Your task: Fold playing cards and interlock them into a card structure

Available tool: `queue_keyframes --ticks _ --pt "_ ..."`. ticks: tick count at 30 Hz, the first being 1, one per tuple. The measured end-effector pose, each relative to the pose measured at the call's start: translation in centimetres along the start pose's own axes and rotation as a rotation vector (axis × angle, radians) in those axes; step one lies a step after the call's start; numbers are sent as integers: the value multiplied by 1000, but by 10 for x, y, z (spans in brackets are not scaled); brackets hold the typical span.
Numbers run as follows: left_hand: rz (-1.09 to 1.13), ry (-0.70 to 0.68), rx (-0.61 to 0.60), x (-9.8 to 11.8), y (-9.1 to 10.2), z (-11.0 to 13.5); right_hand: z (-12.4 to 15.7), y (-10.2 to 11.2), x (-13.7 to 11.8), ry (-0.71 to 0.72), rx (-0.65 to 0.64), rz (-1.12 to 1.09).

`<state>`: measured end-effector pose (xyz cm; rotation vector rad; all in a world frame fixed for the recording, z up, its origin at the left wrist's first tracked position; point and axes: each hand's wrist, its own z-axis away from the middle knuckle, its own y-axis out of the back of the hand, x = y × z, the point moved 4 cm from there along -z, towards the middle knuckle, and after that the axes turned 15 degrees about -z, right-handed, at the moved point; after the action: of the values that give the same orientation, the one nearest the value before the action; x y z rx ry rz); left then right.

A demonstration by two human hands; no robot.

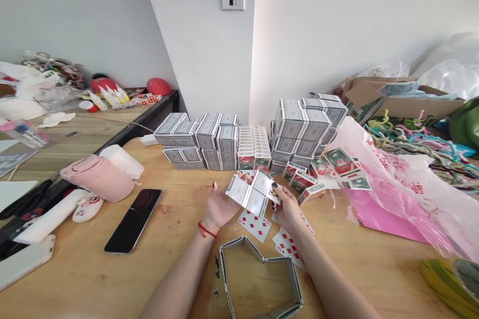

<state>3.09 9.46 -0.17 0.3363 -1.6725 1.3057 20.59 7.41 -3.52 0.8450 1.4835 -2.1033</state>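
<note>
Grey-backed playing cards [249, 194], joined and folded into a small angled piece, are held up between my hands above the table. My left hand [219, 204], palm up with a red string at the wrist, supports the left end; its fingers go behind the cards. At the right end, my right hand [286, 204] pinches the cards between thumb and fingers. Loose diamond cards [256, 226] lie face up underneath. Nearer me on the table stands a hollow, notched frame [263, 260] made of folded cards.
Behind my hands stand stacks of folded-card blocks [219, 134] and a taller stack [303, 124]. Red-and-green card boxes [339, 162] lie at right beside pink plastic [396, 179]. A phone [133, 220] and pink pouch [99, 177] lie left. Yellow tape [437, 279] sits front right.
</note>
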Motion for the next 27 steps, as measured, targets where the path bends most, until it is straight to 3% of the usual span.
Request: queue_keyframes --ticks 8,20,27 --pt "-380 215 188 -21 11 -6 6 -4 6 -18 -48 149" --pt "-381 231 72 -17 5 -3 3 -1 4 68 -51 301" --pt "-439 321 44 -20 10 -3 10 -13 2 94 -174 371"
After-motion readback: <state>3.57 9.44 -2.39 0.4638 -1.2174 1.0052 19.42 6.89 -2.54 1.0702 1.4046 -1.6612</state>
